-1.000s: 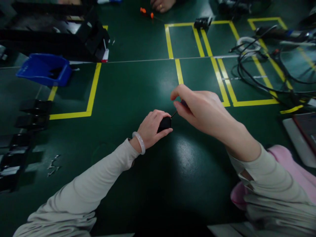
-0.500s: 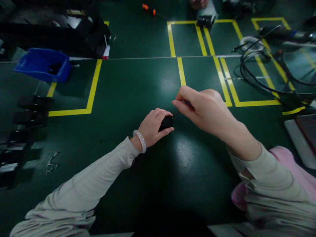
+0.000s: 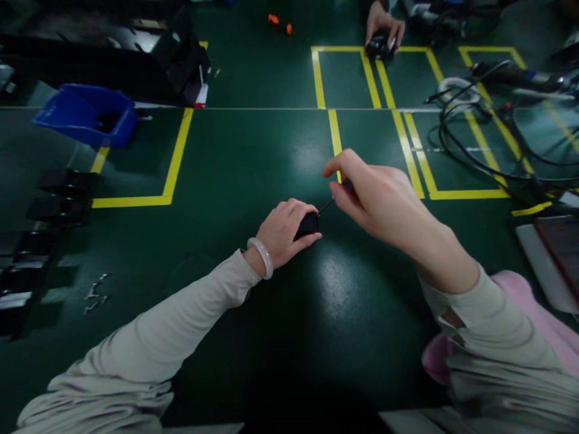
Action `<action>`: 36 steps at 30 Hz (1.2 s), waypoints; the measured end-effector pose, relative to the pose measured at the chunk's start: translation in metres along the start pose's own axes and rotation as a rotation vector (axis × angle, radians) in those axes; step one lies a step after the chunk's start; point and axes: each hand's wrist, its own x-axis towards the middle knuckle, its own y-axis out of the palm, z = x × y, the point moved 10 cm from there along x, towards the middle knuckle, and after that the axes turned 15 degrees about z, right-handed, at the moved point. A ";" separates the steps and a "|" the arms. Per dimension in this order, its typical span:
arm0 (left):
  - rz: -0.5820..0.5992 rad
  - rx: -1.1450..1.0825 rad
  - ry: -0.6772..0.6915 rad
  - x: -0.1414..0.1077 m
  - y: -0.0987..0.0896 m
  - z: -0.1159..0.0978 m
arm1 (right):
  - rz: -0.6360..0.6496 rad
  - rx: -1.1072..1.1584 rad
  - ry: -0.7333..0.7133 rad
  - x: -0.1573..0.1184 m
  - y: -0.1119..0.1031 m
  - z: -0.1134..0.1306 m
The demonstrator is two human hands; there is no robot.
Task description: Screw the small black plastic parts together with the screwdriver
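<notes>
My left hand grips a small black box-shaped part against the green tabletop, thumb along its near side and fingers over the far side. My right hand is closed around the dark handle of a screwdriver, most of which the palm hides. Its thin shaft slants down to the left, and the tip meets the right end of the black part near its upper corner. The thumb and forefinger of this hand stand slightly apart around the handle.
A blue bin stands at the left, above a row of black blocks. Loose screws lie lower left. Black cables coil at the right. Across the table, a co-worker's hand touches a black object; an orange-handled tool lies nearby.
My right thumb and forefinger have parted a little on the screwdriver handle, and more of the shaft shows. The left hand keeps its hold. A co-worker's hand has come onto the far black object.
</notes>
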 end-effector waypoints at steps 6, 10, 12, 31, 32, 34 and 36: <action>0.005 0.005 -0.010 0.001 0.000 0.000 | -0.001 -0.019 0.009 0.000 0.000 0.000; 0.009 0.007 -0.016 0.001 0.000 0.000 | 0.011 0.002 0.013 0.000 0.000 -0.001; 0.007 0.010 -0.016 0.001 0.000 0.001 | 0.007 0.012 0.010 0.000 0.000 -0.001; 0.022 0.014 -0.018 0.001 0.001 0.001 | -0.047 0.104 -0.034 0.002 0.000 -0.006; 0.023 0.013 -0.016 0.001 0.001 0.001 | -0.047 0.113 -0.031 0.002 0.000 -0.006; 0.027 0.014 -0.017 0.001 0.001 0.001 | -0.041 0.124 -0.033 0.002 -0.001 -0.006; 0.033 0.016 -0.026 0.001 0.002 0.001 | -0.035 0.120 -0.037 0.001 -0.001 -0.004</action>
